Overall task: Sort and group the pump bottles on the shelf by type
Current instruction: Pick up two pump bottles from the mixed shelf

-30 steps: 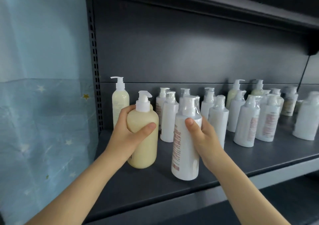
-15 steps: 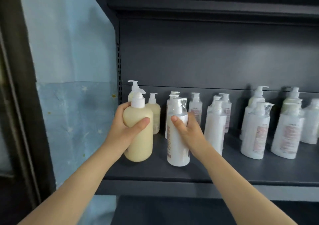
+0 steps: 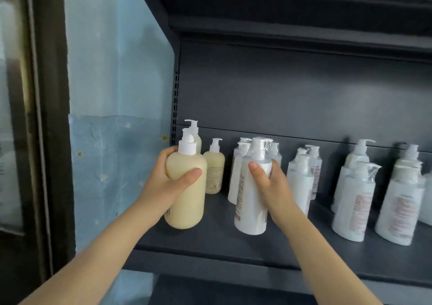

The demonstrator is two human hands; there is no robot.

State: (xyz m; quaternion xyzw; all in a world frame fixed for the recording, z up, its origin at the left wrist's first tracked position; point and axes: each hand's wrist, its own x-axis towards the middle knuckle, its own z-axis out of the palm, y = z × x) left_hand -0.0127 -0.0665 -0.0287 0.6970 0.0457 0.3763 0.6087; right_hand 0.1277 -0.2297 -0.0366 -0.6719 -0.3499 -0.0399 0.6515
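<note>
Dark grey metal shelf point(image 3: 233, 239), one board with a solid back panel and another board above it. To its left, a pale blue wall covering point(image 3: 117, 141) with small stars, and a dark frame point(image 3: 51, 117) at the far left.

White pump bottles point(image 3: 355, 201), film-wrapped, standing upright in loose clusters over the middle and right of the board; labels too blurred to read.

Large cream bottle point(image 3: 187, 194), white pump, upright at the left front of the board; whether its base rests on the board cannot be told. The left hand point(image 3: 163, 183) wraps its upper body, thumb pressed across the front, fingers curled behind.

White wrapped bottle point(image 3: 251, 201), upright near the front centre, just right of the cream one and apart from it. The right hand point(image 3: 271, 187) grips its shoulder, thumb on the front, fingers curled round the far side.

Small cream bottle point(image 3: 214, 171), upright behind the large one, near the back panel.

Tall cream bottle point(image 3: 195, 133), mostly hidden behind the large one; pump head showing.
</note>
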